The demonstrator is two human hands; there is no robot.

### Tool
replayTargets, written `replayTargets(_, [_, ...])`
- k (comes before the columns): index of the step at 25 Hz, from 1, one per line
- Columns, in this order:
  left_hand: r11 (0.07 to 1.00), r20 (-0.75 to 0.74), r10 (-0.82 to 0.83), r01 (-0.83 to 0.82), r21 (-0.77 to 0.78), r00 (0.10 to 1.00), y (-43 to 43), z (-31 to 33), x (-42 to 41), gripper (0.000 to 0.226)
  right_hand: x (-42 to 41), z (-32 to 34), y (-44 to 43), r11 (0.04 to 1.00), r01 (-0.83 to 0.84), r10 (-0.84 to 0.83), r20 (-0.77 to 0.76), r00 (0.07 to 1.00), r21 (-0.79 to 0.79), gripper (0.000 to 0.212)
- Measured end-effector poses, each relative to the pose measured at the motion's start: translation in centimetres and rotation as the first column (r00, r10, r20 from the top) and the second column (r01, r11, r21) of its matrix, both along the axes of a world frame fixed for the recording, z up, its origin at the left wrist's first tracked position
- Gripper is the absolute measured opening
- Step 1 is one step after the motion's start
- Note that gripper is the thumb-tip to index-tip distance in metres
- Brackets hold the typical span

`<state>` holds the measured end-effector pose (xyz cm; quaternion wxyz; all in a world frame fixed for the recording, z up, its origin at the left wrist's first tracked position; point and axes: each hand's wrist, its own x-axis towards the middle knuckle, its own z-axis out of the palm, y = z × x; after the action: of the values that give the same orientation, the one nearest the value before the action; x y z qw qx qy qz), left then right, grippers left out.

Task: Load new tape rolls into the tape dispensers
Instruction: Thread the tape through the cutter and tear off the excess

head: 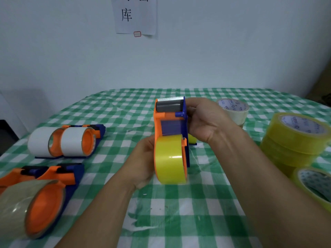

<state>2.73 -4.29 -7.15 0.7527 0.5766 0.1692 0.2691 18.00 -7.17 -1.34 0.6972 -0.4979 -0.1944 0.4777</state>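
Observation:
An orange and blue tape dispenser (pixel 170 122) stands upright above the middle of the table, its toothed blade and grey roller at the top. A yellow tape roll (pixel 169 161) sits on its hub at the bottom. My left hand (pixel 143 161) grips the roll end from the left side. My right hand (pixel 206 120) holds the blue side of the dispenser near the roller, fingers curled round its upper edge.
Two dispensers with white tape (pixel 62 141) lie at the left; two with brownish tape (pixel 35 197) lie at the near left. A stack of yellow rolls (pixel 293 140) stands at the right, another yellow roll (pixel 313 187) near it, a whitish roll (pixel 234 110) behind my right hand.

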Motion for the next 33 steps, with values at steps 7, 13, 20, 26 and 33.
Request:
replayTargets(7, [0.945,-0.007,0.326,-0.326,0.002,0.945,3.1,-0.1,-0.7,0.035,1.6,1.3,-0.9,0.995,0.09,-0.092,0.07,0.993,0.038,0.004])
replayTargets(13, [0.904,-0.149,0.408,-0.422,-0.071,0.901,5.9,1.0,-1.3,0.035,1.5,1.9,-1.4,0.994,0.068,-0.076,0.09,0.993,0.091,0.007])
replayTargets(20, [0.804,-0.348,0.499,-0.574,-0.157,0.794,9.8,0.2,0.5,0.024,1.8,2.2,-1.6,0.992,0.068,-0.079,0.103,0.992,0.107,0.009])
replayTargets(26, [0.756,-0.413,0.543,-0.64,-0.137,0.731,11.6,-1.2,2.3,0.024,1.9,2.4,-1.9,0.986,0.073,-0.087,0.09,0.992,0.148,0.007])
replayTargets(33, [0.741,-0.428,0.572,-0.664,-0.095,0.7,11.9,-1.7,3.0,0.032,2.0,2.3,-1.8,0.981,0.068,-0.085,0.089,0.992,0.18,0.003])
